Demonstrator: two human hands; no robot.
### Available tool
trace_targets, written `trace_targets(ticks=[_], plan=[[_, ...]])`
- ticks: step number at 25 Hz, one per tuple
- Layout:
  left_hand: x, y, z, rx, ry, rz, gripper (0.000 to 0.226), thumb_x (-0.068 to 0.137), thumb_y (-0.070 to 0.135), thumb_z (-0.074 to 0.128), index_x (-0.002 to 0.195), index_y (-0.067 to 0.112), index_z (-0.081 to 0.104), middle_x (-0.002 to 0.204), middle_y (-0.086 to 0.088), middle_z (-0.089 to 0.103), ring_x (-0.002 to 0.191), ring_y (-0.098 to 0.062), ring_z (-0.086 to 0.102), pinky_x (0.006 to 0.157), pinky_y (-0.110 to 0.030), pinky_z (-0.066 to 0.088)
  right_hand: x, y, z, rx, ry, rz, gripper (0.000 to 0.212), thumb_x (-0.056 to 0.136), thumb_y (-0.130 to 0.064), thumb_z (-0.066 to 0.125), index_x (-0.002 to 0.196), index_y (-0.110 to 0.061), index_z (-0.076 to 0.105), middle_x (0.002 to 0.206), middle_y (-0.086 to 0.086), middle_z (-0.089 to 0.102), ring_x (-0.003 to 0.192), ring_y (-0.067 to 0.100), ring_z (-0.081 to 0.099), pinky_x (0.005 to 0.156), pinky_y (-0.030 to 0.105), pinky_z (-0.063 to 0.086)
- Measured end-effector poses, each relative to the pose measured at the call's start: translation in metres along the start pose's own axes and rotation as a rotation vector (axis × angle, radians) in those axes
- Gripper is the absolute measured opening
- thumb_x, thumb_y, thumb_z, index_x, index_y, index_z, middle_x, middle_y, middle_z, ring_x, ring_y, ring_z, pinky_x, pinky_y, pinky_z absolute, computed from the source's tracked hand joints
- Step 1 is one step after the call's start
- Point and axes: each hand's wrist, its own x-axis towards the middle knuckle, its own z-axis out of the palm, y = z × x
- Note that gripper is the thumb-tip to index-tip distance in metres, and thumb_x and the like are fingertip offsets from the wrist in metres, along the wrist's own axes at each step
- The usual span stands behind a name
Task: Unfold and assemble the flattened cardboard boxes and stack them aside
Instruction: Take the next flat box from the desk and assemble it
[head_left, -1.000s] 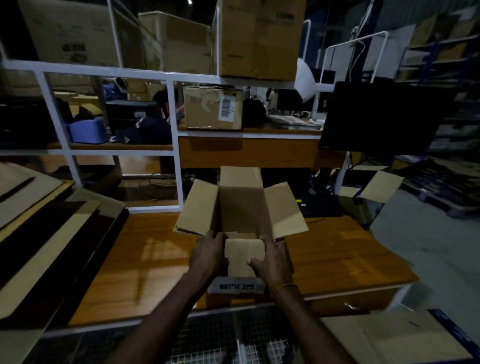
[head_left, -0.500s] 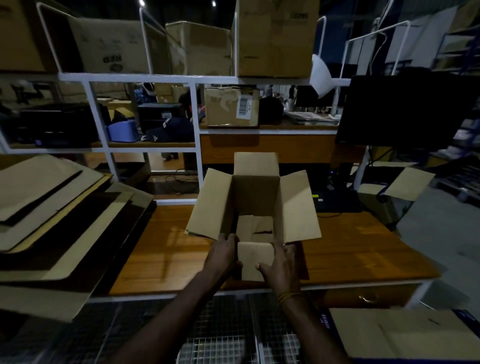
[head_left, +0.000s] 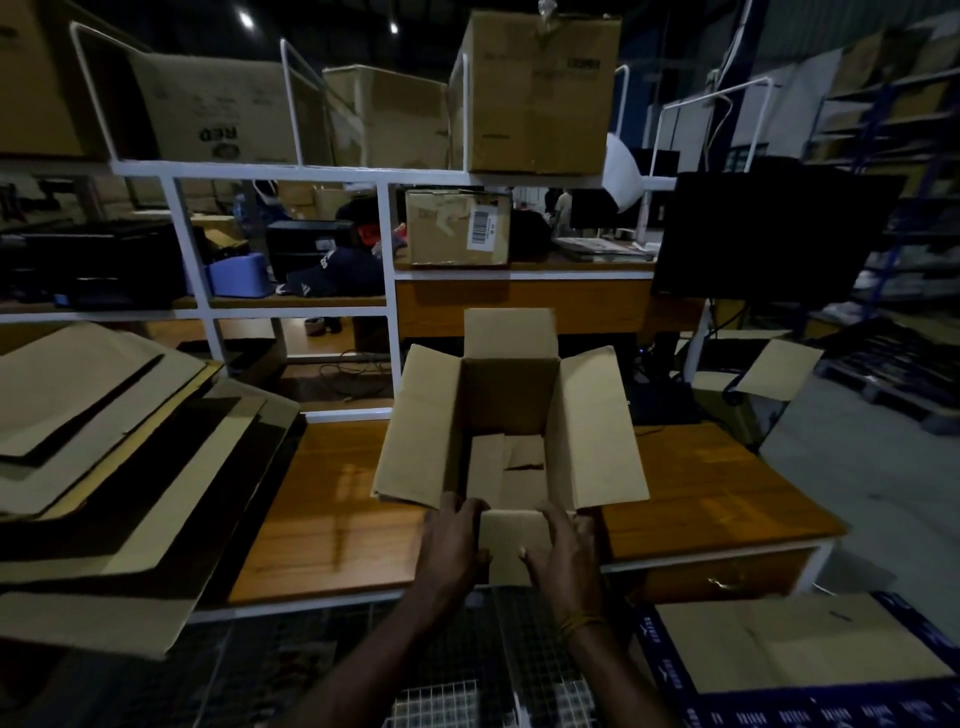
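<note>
The desk (head_left: 701, 499) is carrying the work, and a slumped heap of flattened cardboard sheets (head_left: 104, 467) is lying at its left end, waiting to be unfolded. An opened cardboard box (head_left: 511, 431) is sitting upright on the desk near its front edge, right in front of the person, with both side flaps and the far flap standing open and the folded bottom panels showing inside.

The step in hand looks like finishing this box by its near flap (head_left: 514, 540), which is hanging outward over the front wall. To do it well, both hands should be working evenly so the box is not skewing, and the bottom panels should be lying flat before the box is lifted away to a stack.

The left hand (head_left: 452, 540) is gripping the box's near left corner, fingers curled over the rim there. The right hand (head_left: 563, 545) is mirroring it on the near right, fingers over the top edge and thumb pressing on the flap's face. Both forearms are reaching in from below, converging on the box.
</note>
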Motion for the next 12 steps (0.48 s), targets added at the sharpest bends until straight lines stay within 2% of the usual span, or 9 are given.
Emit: trace_targets(ticks=[4, 7, 12], plan=[[-0.022, -0.029, -0.016, -0.023, 0.034, 0.031, 0.057, 0.079, 0.022, 0.075, 0.131, 0.025, 0.050, 0.130, -0.004, 0.045, 0.113, -0.024, 0.044, 0.090, -0.032, 0.044, -0.031, -0.021, 0.021, -0.017, 0.064, -0.025, 0.064, 0.074, -0.018, 0.084, 0.129, -0.034, 0.055, 0.124, 0.005, 0.038, 0.110, 0.022, 0.050, 0.089, 0.029, 0.051], [-0.040, -0.056, -0.032, -0.022, 0.037, 0.021, 0.055, 0.080, 0.024, 0.073, 0.130, 0.027, 0.050, 0.130, -0.003, 0.044, 0.113, -0.024, 0.042, 0.091, -0.033, 0.045, -0.056, -0.046, 0.041, -0.038, 0.084, 0.000, 0.066, 0.075, -0.021, 0.084, 0.131, -0.036, 0.052, 0.123, 0.004, 0.038, 0.109, 0.023, 0.052, 0.089, 0.034, 0.055], [-0.068, -0.098, -0.049, -0.036, -0.013, 0.025, 0.057, 0.078, 0.023, 0.074, 0.128, 0.027, 0.048, 0.130, -0.003, 0.044, 0.113, -0.026, 0.044, 0.092, -0.035, 0.042, -0.098, -0.080, 0.062, -0.108, 0.115, 0.007, 0.062, 0.076, -0.020, 0.082, 0.130, -0.030, 0.053, 0.127, 0.008, 0.040, 0.111, 0.026, 0.051, 0.092, 0.037, 0.052]])
